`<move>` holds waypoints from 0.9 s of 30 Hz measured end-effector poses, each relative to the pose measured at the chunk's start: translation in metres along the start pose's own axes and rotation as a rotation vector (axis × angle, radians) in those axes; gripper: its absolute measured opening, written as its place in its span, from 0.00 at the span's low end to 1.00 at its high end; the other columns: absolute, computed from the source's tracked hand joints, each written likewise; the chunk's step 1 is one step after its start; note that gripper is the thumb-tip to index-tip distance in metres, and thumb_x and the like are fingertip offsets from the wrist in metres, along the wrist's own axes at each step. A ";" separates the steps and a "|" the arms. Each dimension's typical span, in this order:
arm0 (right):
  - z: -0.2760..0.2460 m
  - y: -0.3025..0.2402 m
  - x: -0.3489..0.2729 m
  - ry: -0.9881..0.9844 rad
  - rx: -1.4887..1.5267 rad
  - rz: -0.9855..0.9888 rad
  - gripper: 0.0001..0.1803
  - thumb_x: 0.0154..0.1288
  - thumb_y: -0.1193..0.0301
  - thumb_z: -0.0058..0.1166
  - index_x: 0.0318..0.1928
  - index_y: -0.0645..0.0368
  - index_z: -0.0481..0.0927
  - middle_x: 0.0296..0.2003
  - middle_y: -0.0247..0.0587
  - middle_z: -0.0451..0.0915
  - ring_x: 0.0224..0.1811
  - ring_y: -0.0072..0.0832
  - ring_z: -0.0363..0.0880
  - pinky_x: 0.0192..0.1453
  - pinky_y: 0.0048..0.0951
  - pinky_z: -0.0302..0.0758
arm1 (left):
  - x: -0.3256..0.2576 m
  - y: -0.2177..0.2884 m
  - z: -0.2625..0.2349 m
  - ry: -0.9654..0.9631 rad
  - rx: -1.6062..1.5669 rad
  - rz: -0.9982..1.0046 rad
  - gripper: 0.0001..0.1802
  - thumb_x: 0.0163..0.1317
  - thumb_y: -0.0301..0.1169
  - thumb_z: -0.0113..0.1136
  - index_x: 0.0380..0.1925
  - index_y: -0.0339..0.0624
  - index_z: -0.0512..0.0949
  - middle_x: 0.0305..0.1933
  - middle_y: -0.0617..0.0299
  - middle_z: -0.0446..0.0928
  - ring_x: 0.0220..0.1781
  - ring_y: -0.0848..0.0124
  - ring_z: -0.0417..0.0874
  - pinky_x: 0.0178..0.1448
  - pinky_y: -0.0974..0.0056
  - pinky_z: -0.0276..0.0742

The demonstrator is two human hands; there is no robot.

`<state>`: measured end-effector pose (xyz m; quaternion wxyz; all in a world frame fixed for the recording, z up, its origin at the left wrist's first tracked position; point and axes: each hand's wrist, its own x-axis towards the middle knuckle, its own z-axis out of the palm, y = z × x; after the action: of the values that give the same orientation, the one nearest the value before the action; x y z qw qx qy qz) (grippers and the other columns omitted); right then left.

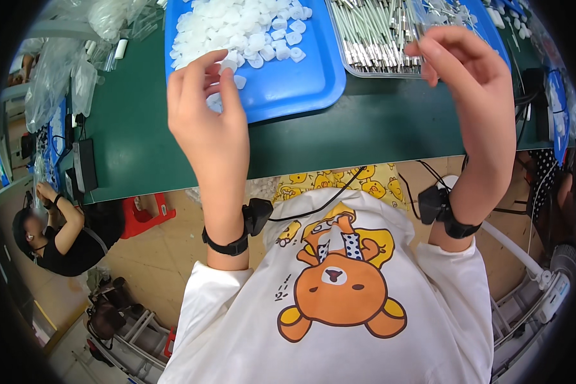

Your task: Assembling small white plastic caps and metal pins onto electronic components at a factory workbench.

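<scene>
My left hand (206, 118) hovers over the near edge of a blue tray (301, 83) piled with several small white plastic caps (237, 29). Its thumb and fingers pinch one white cap (214, 101). My right hand (470, 83) is raised at the near edge of a clear tray (358, 69) packed with thin white and metal rods (371, 32). Its fingertips curl together over the rods, and whether they hold one is not visible. Both wrists wear black bands with small black devices and cables.
Both trays rest on a green table (339, 134). Clear plastic bags (64, 70) and a black box (84, 165) lie at its left end, another blue tray (493, 25) and cables at the right. Another person (57, 237) sits low at the left beside a red stool (144, 214).
</scene>
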<state>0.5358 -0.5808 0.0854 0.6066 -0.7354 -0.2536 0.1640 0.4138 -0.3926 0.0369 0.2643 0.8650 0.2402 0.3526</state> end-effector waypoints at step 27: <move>0.030 -0.002 -0.059 -0.135 0.747 -0.038 0.16 0.56 0.66 0.42 0.40 0.62 0.58 0.32 0.42 0.68 0.33 0.28 0.65 0.39 0.29 0.62 | -0.039 0.078 -0.031 -0.542 -1.242 -0.540 0.19 0.50 0.30 0.49 0.39 0.27 0.62 0.37 0.48 0.68 0.33 0.65 0.76 0.35 0.70 0.74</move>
<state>0.4711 -0.5901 0.0776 0.8176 -0.4465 -0.2293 0.2821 0.3843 -0.4659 0.0858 0.8342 0.5230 0.1268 0.1201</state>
